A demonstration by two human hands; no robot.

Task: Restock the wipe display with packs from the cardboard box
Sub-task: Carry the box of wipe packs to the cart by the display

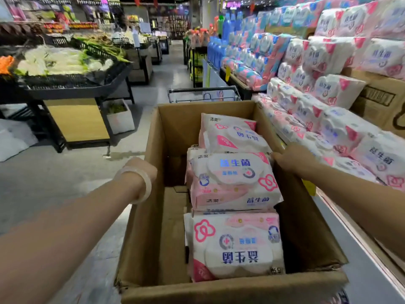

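An open cardboard box [153, 227] stands in front of me. Three pink-and-white wipe packs lie in a row along its right side: a far pack [232, 134], a middle pack [234, 183] and a near pack [236, 244], with more beneath them. The box's left half shows bare cardboard floor. My left hand [142, 170], a pale bangle on its wrist, curls over the left wall with its fingers hidden inside. On the right wall, my right hand [293, 159] grips the rim, fingertips beside the middle pack's corner. The wipe display [328, 119] slopes up at the right, stacked with matching packs.
A metal cart [203, 95] stands just beyond the box. A dark produce stand [65, 84] with vegetables fills the left, a white foam crate [120, 119] at its foot. Brown cartons [377, 99] sit among the display packs. The grey aisle floor runs ahead.
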